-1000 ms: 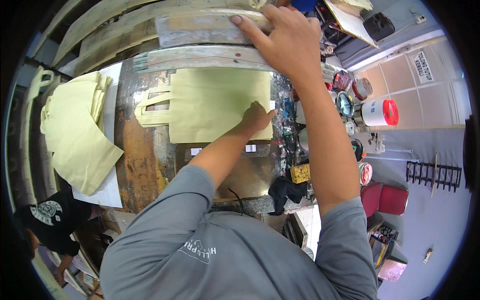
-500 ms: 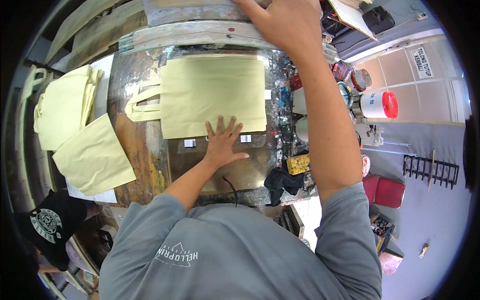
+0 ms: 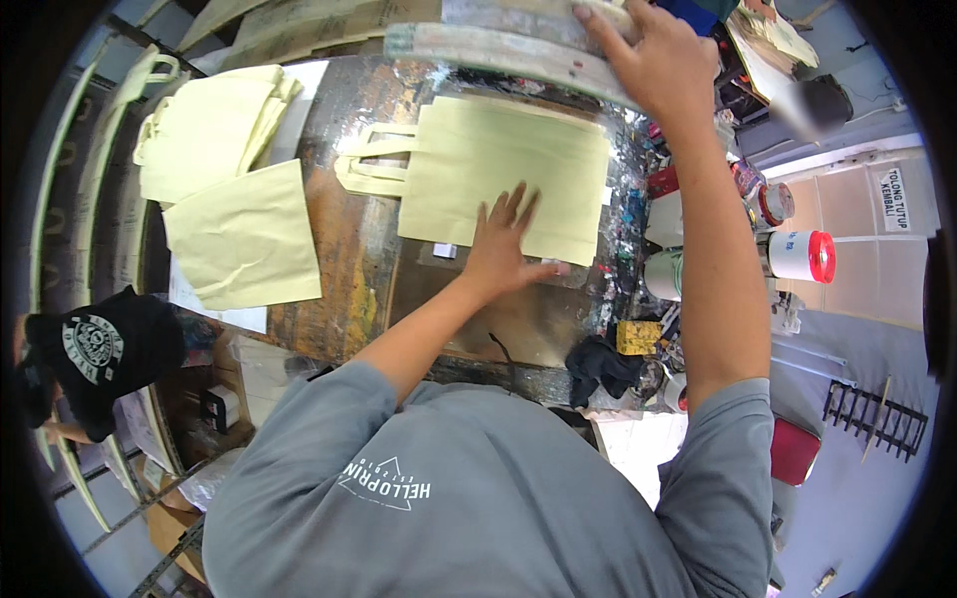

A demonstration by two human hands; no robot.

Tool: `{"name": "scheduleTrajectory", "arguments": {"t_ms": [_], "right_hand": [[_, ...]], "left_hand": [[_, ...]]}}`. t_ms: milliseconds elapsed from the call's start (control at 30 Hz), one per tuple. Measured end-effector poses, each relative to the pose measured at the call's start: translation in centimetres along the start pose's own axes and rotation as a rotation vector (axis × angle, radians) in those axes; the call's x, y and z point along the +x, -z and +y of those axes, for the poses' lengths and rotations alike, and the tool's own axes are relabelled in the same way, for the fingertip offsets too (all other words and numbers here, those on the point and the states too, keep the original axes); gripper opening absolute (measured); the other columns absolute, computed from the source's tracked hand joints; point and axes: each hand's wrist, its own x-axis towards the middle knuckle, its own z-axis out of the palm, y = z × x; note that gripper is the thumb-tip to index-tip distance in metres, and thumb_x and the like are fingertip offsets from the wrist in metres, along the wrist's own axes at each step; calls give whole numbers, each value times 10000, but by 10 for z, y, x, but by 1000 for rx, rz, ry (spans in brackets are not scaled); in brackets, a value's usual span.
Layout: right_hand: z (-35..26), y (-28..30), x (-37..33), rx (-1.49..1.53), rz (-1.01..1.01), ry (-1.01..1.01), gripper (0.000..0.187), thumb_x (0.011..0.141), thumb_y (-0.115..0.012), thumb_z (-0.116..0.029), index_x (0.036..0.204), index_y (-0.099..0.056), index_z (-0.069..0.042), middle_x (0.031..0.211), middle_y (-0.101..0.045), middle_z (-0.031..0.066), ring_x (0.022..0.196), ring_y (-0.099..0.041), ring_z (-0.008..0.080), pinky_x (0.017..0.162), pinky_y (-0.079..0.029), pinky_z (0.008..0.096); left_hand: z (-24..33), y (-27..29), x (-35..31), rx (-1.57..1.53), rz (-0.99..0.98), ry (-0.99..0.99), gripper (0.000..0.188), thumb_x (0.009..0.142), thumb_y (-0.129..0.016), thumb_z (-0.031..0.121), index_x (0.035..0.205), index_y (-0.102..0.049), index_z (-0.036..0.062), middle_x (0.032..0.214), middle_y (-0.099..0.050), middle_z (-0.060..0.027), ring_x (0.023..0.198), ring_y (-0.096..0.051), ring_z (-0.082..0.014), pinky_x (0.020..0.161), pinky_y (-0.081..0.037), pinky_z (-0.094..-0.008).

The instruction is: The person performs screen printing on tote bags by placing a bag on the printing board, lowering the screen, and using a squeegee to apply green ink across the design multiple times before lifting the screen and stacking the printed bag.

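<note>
In the head view, we have a pale yellow fabric tote bag [image 3: 508, 149] lying on a glossy brown board [image 3: 449, 314] on the dark, paint-spotted wooden table [image 3: 344, 269], its two looped handles [image 3: 374, 164] pointing left. Our left hand [image 3: 495, 254] is over its near edge, fingers spread apart; we cannot tell how firmly they press. Our right hand [image 3: 666, 70] is closed over a paint-stained pale wooden frame [image 3: 498, 48] just beyond the bag, though its fingertips are partly hidden.

We judge the step in hand to be settling the bag flat and square on the board; the next move calls for a smooth cloth and a left hand clear of the frame.

The bag's weave looks soft and matt, its body a plain rectangle, whereas the frame's bars look hard and streaked. To our left, a loose stack of similar yellow bags [image 3: 214, 120] overlaps a creased one [image 3: 249, 239]; near the right corner, a blocky yellow sponge [image 3: 638, 337] sits beside a crumpled black cloth [image 3: 598, 369]
</note>
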Motion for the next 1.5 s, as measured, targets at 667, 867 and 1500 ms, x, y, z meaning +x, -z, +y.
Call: {"name": "scheduleTrajectory", "arguments": {"t_ms": [667,867,1500], "right_hand": [[-44,-69,-251,79,-557,-41,483,738,-868,-165,1143,-605,-151,1024,-602,59,1046,-583,304,946,-375,500],[-10,-153,-219,25,-406,-36,467,738,-848,-115,1152,-643,-181,1035,-617,47,1058,-590,279,952,-380,504],[78,-294,-71,-185,-480,5,558,760,-913,-278,1199,-583,-180,1100,-641,20,1085,-626,267,881,-435,514]], "left_hand": [[-85,39,-91,-1574,143,840,1209,892,-304,971,1648,-266,29,1537,-485,-268,1401,-528,-394,1185,-437,-508],[-85,43,-89,-1555,59,893,1211,919,-274,948,1633,-249,-30,1524,-486,-286,1413,-526,-370,1190,-451,-451],[-132,90,250,388,412,-340,830,881,-713,705,1398,-618,62,1335,-634,-205,1270,-565,-367,1064,-453,-488]]}}
